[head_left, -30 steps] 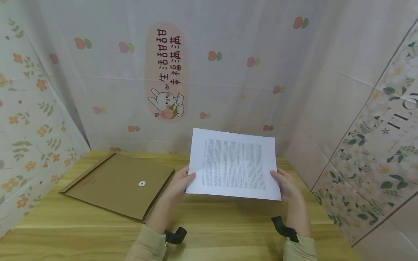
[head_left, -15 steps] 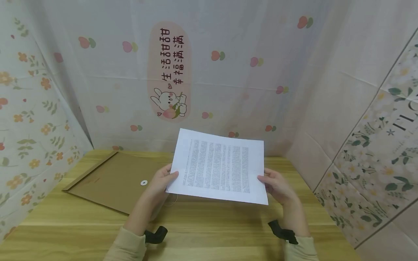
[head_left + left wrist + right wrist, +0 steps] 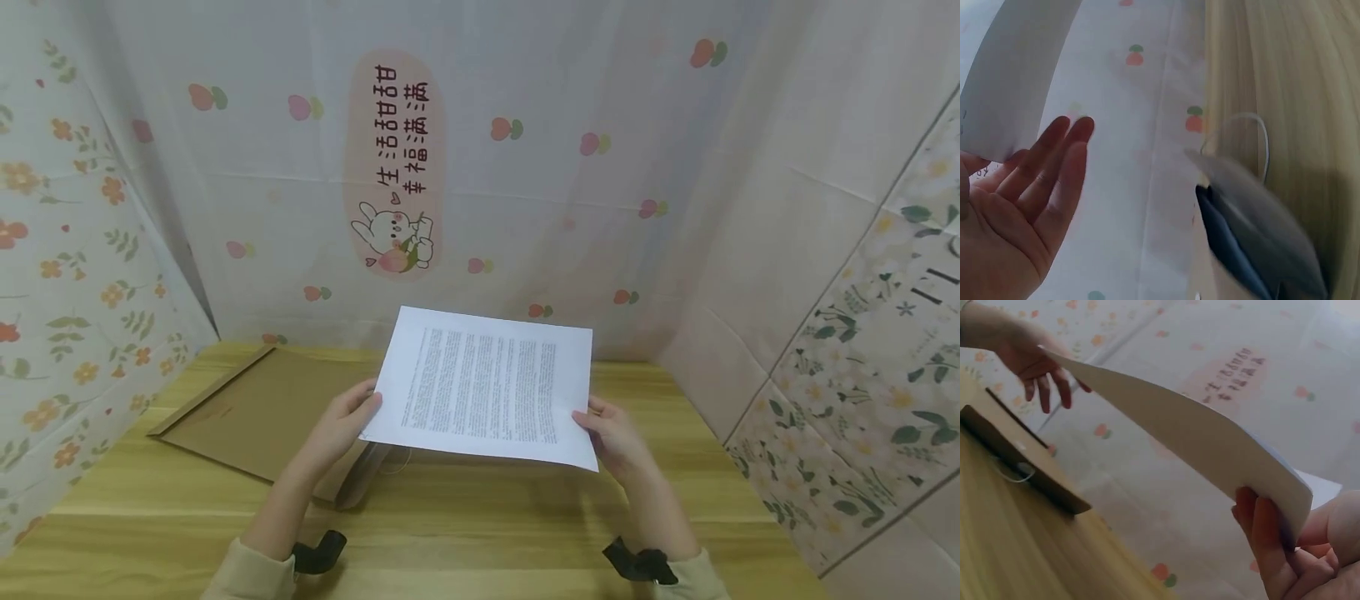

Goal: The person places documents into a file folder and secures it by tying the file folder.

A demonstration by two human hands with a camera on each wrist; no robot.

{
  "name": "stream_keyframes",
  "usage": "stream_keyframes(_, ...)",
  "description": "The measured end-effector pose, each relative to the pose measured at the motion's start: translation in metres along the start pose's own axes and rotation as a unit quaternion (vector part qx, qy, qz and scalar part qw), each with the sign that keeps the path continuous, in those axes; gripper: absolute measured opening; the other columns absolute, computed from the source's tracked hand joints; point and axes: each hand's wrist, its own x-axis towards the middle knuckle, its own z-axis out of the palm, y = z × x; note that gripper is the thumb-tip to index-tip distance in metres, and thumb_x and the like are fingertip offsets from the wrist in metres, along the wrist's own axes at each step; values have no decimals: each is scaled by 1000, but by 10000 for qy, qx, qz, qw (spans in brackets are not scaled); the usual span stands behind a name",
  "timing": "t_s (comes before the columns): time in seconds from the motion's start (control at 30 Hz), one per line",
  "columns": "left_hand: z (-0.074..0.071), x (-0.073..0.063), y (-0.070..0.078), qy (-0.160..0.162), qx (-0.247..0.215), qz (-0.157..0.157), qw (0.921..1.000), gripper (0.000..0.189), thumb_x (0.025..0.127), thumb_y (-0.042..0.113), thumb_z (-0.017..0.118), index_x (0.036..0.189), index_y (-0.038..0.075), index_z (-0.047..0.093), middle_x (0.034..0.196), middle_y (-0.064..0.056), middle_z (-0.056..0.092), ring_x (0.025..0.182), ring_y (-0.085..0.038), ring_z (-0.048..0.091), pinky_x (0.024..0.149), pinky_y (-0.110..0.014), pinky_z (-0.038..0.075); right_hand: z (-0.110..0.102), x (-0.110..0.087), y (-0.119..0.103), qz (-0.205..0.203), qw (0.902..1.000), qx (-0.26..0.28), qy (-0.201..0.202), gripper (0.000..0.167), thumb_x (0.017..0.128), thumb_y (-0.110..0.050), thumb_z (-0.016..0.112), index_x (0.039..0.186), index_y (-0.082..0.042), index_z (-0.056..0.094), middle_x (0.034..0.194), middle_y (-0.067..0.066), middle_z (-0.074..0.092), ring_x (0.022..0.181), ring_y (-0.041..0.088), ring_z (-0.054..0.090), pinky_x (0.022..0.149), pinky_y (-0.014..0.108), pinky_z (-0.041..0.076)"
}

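A few white printed sheets of paper (image 3: pixel 480 385) are held up above the table in the head view, tilted so the text side faces me. My left hand (image 3: pixel 341 429) pinches their left edge, thumb on top and fingers behind. At the right edge my right hand (image 3: pixel 615 435) grips them the same way. The right wrist view shows the sheets (image 3: pixel 1179 425) from behind, slightly bowed, with a white corner standing apart near the right thumb. Behind my left forearm lies a brown paper document envelope (image 3: pixel 247 412), its flap end partly hidden by the arm.
The envelope rests on the wooden table (image 3: pixel 480 533), with a loop of thin string (image 3: pixel 1015 475) at its open end. A patterned curtain (image 3: pixel 525 208) hangs along the back, and floral panels stand on both sides. Dark straps (image 3: pixel 318 552) are on both wrists.
Both hands have carried the sheets to the left and slightly down in the head view. The left forearm now covers more of the envelope, including its white button. The grip on both edges stays.
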Motion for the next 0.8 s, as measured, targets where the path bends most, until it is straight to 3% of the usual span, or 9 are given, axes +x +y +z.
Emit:
stream_keyframes(0.2,-7,-7,-6,50,727,260,9970,42,104,21,41,137,-4,45,121,-26,58,101,-32,60,79,-40,53,1,-1,12,117,9998,129,-31,50,97,-3,51,141,11,32,103,6,69,90,21,68,76,33,55)
stream_keyframes(0.33,-10,-11,-12,89,1557,294,9873,38,104,18,42,134,-3,50,121,-22,60,101,-31,62,79,-42,53,-3,-3,19,197,9997,86,88,50,97,-3,49,142,12,31,105,8,68,90,20,68,76,32,55)
stream_keyframes(0.47,-10,-16,-14,178,2738,333,9610,33,100,15,51,128,0,57,120,-19,62,106,-37,61,86,-53,49,-5,-5,25,260,9994,37,232,50,97,-3,49,141,12,31,105,8,68,91,20,67,76,31,54)
stream_keyframes(0.67,-9,-21,-19,17,4265,-39,9045,47,82,16,75,125,4,58,122,-19,59,103,-39,59,78,-54,51,-8,-7,32,350,9991,-8,221,51,97,-4,50,142,12,31,105,8,68,89,19,67,75,31,55)
stream_keyframes(0.73,-8,-23,-22,-74,4506,-199,8925,54,77,16,79,126,6,57,119,-19,59,97,-37,61,71,-50,52,-9,-7,34,364,9992,-11,162,52,97,-4,50,142,11,30,105,7,68,89,19,67,75,31,55)
stream_keyframes(0.8,-7,-24,-24,-153,4607,-303,8869,59,74,13,81,127,6,55,118,-19,58,93,-34,61,66,-46,52,-11,-8,36,374,9992,7,106,52,97,-5,50,143,11,30,104,6,68,89,19,67,75,31,55)
